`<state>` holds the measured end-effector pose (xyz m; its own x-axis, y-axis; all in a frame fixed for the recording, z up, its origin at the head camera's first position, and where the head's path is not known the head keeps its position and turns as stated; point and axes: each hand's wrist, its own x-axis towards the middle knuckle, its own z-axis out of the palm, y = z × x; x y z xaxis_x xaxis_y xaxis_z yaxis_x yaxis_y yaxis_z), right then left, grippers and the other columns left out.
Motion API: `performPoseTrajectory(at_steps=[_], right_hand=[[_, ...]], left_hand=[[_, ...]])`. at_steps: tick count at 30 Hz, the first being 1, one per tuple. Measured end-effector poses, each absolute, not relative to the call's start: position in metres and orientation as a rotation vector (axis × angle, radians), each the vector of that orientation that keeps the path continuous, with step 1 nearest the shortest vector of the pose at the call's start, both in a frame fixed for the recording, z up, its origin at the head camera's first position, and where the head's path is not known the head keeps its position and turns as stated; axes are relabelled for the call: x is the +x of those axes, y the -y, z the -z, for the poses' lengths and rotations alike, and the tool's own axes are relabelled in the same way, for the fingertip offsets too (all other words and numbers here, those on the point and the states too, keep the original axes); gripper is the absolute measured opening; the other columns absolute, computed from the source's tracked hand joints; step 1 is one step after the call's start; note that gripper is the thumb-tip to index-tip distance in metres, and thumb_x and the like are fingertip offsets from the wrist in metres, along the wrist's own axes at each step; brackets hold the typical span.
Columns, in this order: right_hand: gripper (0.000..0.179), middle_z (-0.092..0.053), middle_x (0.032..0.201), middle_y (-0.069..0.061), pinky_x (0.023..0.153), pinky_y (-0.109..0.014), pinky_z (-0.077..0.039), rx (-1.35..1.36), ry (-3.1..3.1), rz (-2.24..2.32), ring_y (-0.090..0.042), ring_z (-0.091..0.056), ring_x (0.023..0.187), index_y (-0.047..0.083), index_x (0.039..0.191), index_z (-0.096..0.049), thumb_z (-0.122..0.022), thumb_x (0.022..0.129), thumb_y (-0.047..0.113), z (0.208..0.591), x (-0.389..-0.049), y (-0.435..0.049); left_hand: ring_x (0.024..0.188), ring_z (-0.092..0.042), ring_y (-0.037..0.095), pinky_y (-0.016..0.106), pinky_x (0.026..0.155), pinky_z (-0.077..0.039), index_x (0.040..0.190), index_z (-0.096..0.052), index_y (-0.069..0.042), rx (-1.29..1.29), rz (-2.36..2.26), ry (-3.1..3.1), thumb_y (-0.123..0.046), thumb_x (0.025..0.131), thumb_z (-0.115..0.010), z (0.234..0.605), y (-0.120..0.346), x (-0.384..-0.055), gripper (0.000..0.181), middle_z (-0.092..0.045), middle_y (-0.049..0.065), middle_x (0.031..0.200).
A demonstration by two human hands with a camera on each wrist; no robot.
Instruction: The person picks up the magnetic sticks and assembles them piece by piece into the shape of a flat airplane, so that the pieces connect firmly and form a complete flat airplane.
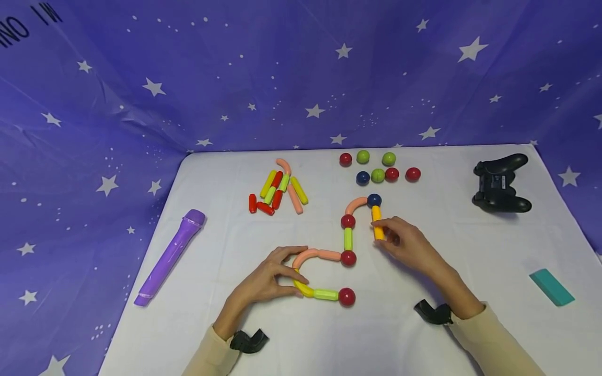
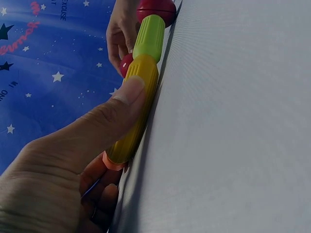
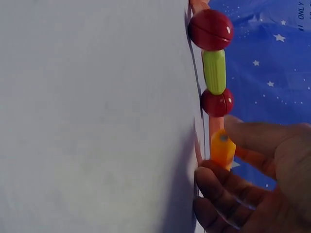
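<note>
A winding chain of magnetic sticks and balls lies on the table. My left hand (image 1: 270,277) grips its left bend, the thumb on the curved yellow stick (image 2: 141,109) and fingers by the curved salmon stick (image 1: 304,256). A green stick (image 1: 325,295) links that bend to a red ball (image 1: 347,297). Above, a straight salmon stick (image 1: 329,255), red balls (image 1: 348,258), an upright green stick (image 1: 348,239) and another salmon curve (image 1: 356,204) lead to a dark blue ball (image 1: 374,200). My right hand (image 1: 408,244) pinches the orange-yellow stick (image 1: 378,222) just below this ball.
Loose sticks (image 1: 277,191) lie in a pile at the back, with several loose balls (image 1: 378,175) to their right. A purple microphone-shaped tube (image 1: 171,256) lies left. At right are a black game controller (image 1: 499,184) and a teal block (image 1: 552,286). A starry cloth (image 1: 301,78) hangs behind.
</note>
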<state>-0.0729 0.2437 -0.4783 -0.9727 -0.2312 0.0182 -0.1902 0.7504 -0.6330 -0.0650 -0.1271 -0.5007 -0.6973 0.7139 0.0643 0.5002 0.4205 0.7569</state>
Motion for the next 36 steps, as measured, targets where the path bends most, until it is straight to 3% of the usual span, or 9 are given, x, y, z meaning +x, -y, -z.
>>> performPoseTrajectory(at_steps=[4, 9, 14, 17, 21, 25, 32, 36], right_hand=[[0.049, -0.061, 0.097, -0.001, 0.067, -0.022, -0.050, -0.429, -2.874, 0.951, -0.014, -0.053, 0.078, 0.012, 0.129, -0.061, -0.078, 0.083, 0.015, 0.474, -0.076, -0.249], [0.035, -0.061, 0.096, -0.007, 0.070, -0.033, -0.048, -0.402, -3.007, 0.993, -0.019, -0.054, 0.081, 0.008, 0.123, -0.063, -0.071, 0.089, 0.015, 0.468, -0.103, -0.270], [0.035, -0.047, 0.129, -0.027, 0.095, -0.058, -0.039, -0.144, -3.144, 1.038, -0.043, -0.043, 0.116, 0.003, 0.127, -0.060, -0.063, 0.092, 0.008, 0.473, -0.148, -0.302], [0.042, -0.038, 0.140, -0.031, 0.104, -0.065, -0.031, -0.049, -3.091, 0.984, -0.050, -0.034, 0.127, 0.003, 0.135, -0.054, -0.058, 0.094, 0.006, 0.477, -0.164, -0.315], [0.036, -0.048, 0.121, -0.029, 0.095, -0.059, -0.038, -0.033, -3.039, 0.950, -0.045, -0.043, 0.112, 0.002, 0.129, -0.058, -0.057, 0.093, 0.003, 0.481, -0.165, -0.320], [0.029, -0.052, 0.103, -0.023, 0.079, -0.048, -0.042, -0.077, -3.033, 0.944, -0.036, -0.047, 0.093, 0.004, 0.121, -0.063, -0.063, 0.092, 0.005, 0.480, -0.140, -0.313], [0.056, -0.060, 0.104, -0.004, 0.076, -0.032, -0.052, -0.443, -2.861, 0.883, -0.015, -0.053, 0.086, 0.013, 0.135, -0.055, -0.077, 0.084, 0.015, 0.478, -0.072, -0.285], [0.062, -0.058, 0.099, 0.006, 0.075, -0.025, -0.052, -0.531, -2.765, 0.871, -0.009, -0.052, 0.085, 0.019, 0.137, -0.055, -0.081, 0.081, 0.023, 0.476, -0.051, -0.266]], left_hand=[[0.136, -0.038, 0.018, 0.054, 0.108, -0.036, 0.099, -0.078, -0.033, 1.058, -1.148, -2.406, -0.034, 0.074, -0.085, 0.501, 0.127, -0.065, 0.026, -0.047, -0.006, 0.148], [0.135, -0.038, 0.018, 0.052, 0.107, -0.037, 0.100, -0.078, -0.033, 1.066, -1.150, -2.410, -0.035, 0.075, -0.084, 0.503, 0.127, -0.065, 0.026, -0.047, -0.005, 0.148], [0.136, -0.038, 0.018, 0.052, 0.108, -0.037, 0.100, -0.078, -0.032, 1.067, -1.165, -2.404, -0.034, 0.075, -0.085, 0.504, 0.127, -0.065, 0.026, -0.047, -0.005, 0.148], [0.136, -0.038, 0.018, 0.052, 0.108, -0.037, 0.100, -0.078, -0.032, 1.071, -1.166, -2.399, -0.035, 0.075, -0.085, 0.506, 0.126, -0.064, 0.026, -0.047, -0.005, 0.148], [0.135, -0.039, 0.018, 0.052, 0.107, -0.037, 0.100, -0.078, -0.033, 1.087, -1.166, -2.399, -0.036, 0.075, -0.085, 0.506, 0.125, -0.064, 0.026, -0.047, -0.005, 0.147], [0.136, -0.038, 0.018, 0.052, 0.107, -0.038, 0.100, -0.078, -0.033, 1.100, -1.156, -2.404, -0.036, 0.075, -0.085, 0.506, 0.124, -0.065, 0.027, -0.047, -0.005, 0.148], [0.136, -0.038, 0.018, 0.053, 0.108, -0.037, 0.101, -0.078, -0.032, 1.088, -1.146, -2.401, -0.035, 0.075, -0.084, 0.502, 0.125, -0.066, 0.026, -0.046, -0.005, 0.148], [0.136, -0.038, 0.018, 0.052, 0.108, -0.037, 0.101, -0.078, -0.033, 1.087, -1.142, -2.409, -0.036, 0.076, -0.084, 0.503, 0.127, -0.066, 0.026, -0.046, -0.005, 0.149]])
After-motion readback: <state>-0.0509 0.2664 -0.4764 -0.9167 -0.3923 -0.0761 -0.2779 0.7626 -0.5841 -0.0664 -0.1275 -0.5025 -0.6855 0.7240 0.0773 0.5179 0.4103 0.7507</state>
